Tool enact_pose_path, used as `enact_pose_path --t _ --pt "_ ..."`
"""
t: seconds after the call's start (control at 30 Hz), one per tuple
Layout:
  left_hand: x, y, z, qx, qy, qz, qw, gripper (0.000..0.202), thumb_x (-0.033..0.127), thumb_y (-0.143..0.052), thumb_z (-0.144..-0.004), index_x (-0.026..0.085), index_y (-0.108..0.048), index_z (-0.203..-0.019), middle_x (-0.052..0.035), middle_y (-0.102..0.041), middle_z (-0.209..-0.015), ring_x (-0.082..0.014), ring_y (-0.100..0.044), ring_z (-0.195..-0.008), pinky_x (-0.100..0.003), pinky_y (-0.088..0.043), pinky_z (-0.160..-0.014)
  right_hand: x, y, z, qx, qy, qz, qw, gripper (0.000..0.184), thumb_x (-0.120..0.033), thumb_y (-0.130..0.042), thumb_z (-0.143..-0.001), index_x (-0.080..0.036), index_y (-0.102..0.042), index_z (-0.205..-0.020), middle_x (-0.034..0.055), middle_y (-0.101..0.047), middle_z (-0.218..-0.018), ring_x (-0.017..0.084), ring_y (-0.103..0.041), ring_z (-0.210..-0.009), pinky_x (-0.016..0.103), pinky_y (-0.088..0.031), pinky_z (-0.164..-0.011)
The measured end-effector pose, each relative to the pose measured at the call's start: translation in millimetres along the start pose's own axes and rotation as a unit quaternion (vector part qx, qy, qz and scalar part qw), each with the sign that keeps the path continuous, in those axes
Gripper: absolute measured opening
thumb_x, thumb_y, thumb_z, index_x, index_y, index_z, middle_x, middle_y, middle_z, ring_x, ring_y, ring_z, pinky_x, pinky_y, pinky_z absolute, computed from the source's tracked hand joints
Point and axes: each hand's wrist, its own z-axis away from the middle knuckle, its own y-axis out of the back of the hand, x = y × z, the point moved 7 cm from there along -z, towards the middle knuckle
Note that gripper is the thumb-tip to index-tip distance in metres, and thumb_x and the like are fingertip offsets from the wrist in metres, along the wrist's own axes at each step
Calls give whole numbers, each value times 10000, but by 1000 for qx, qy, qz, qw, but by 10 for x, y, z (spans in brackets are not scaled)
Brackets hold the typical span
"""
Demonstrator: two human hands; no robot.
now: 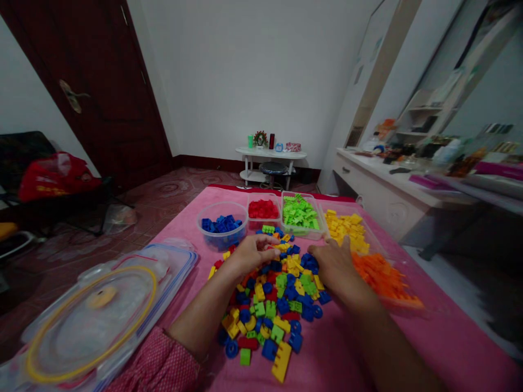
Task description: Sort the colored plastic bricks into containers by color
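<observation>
A mixed pile of plastic building bricks (281,294) in blue, yellow, green, red and orange lies on the pink cloth. My left hand (254,255) reaches into the far left part of the pile. Its thumb and fingers are apart, close to a yellow brick (283,247), and I see nothing held in them. My right hand (333,267) is at the pile's right edge, beside the container of yellow bricks (348,231). Its back faces me, so most of its fingertips are hidden, and whether it grips a brick is not visible.
Beyond the pile stand a round tub (223,239) of blue bricks, a box of red bricks (263,209) and a box of lime bricks (300,212). Orange bricks (386,280) fill a tray at right. Clear lids (102,321) are stacked at left. A dresser (384,185) stands right.
</observation>
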Motion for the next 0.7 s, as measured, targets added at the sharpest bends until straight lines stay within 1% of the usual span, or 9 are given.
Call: enact_pose_path --t 0.07,0.17,0.23,0.33,0.43,0.53,0.6,0.63,0.7 --pt "9 8 -1 3 -6 -7 1000 384 356 -697 -686 104 -639 -969 -3 -624 -691 -53 -486 -510 -162 -325 -462 -37 -24 1 8 -4 4 1000 259 -129 -534 -758 -206 -689 -950 122 -673 -1005 328 -429 -1178 616 -44 -1002" --pt "1 2 -6 -8 -13 -7 1000 372 402 -652 -723 109 -644 -952 -24 -644 -752 -50 -482 -505 -159 -320 -449 -20 -2 -3 16 -18 1 1000 264 -100 -496 -762 -197 -699 -900 126 -683 -922 312 -519 -1072 610 -96 -994" --pt "-20 -18 -4 -22 -4 9 1000 391 441 -626 -741 114 -639 -954 -32 -650 -771 -53 -482 -498 -157 -313 -427 -13 89 7 36 -19 -18 999 289 -91 -511 -743 -205 -695 -935 112 -690 -886 300 -560 -1011 599 -134 -990" --pt "-48 -62 13 -36 23 62 997 410 451 -629 -749 121 -624 -992 -46 -653 -807 -59 -510 -513 -150 -332 -416 -95 325 58 104 3 -97 990 314 -159 -570 -744 -233 -668 -1033 82 -696 -959 276 -582 -994 522 -235 -989" --pt "-77 -142 36 -58 66 173 981 439 471 -606 -776 158 -584 -1084 -55 -643 -885 -75 -578 -581 -151 -407 -457 -293 541 132 175 60 -216 959 266 -230 -582 -777 -254 -665 -1029 43 -693 -1016 228 -599 -976 396 -363 -933" --pt "-114 -304 79 -127 122 305 936 469 547 -496 -825 169 -574 -1090 -68 -635 -894 -103 -623 -641 -160 -454 -477 -440 671 189 236 109 -303 917 221 -235 -589 -788 -252 -670 -993 21 -683 -1054 202 -593 -1002 358 -397 -916" --pt "-129 -393 114 -164 148 363 905 433 515 -462 -858 143 -595 -1034 -77 -639 -855 -91 -612 -621 -134 -433 -451 -426 738 215 280 120 -337 891 195 -253 -606 -785 -242 -672 -968 23 -683 -1039 201 -591 -1000 360 -404 -917" --pt "-135 -412 120 -166 154 383 895 381 464 -468 -873 135 -604 -1008 -76 -643 -843 -77 -599 -605 -119 -421 -441 -381 774 228 304 119 -352 877 180 -264 -611 -784 -233 -674 -951 29 -685 -1016 201 -595 -986 356 -415 -905" --pt "-135 -397 93 -138 158 405 890 253 341 -489 -885 137 -613 -968 -67 -651 -840 -58 -579 -596 -108 -422 -449 -236 842 252 344 102 -384 851 151 -274 -607 -790 -215 -675 -910 38 -689 -964 198 -607 -944 338 -442 -862"
